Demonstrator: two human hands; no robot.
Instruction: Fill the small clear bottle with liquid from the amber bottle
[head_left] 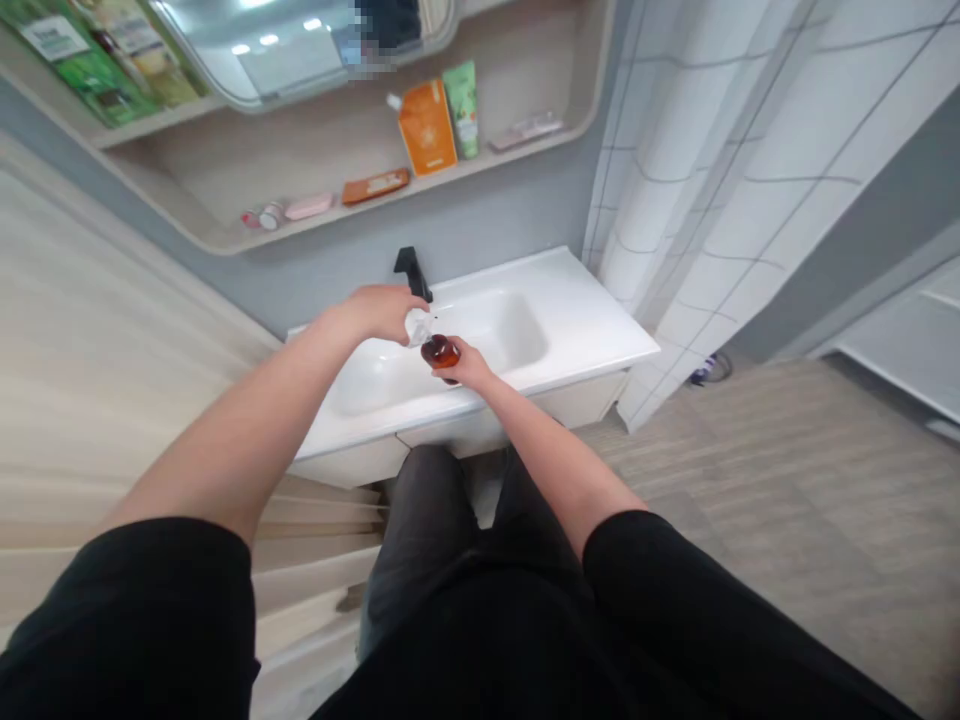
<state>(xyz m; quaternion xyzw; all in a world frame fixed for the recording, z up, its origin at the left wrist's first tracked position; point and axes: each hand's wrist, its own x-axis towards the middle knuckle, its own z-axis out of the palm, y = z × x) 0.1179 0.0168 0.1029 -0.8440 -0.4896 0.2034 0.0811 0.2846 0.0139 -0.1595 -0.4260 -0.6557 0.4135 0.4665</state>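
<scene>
Over the white sink (517,325), my left hand (386,312) has its fingers closed around a clear, whitish container (418,326). My right hand (469,364) grips a dark amber bottle (439,352) just to the right of and below it. The container and the bottle are close together; whether they touch is too small to tell. Behind my left hand stands a black faucet (412,272).
Above the sink, a wall shelf (517,165) holds an orange pouch (427,128), a green tube (462,108), an orange packet (375,187) and a pink case (309,206). A mirror (300,50) hangs above. Curtains flank the sink: cream left, white grid-patterned (675,180) right.
</scene>
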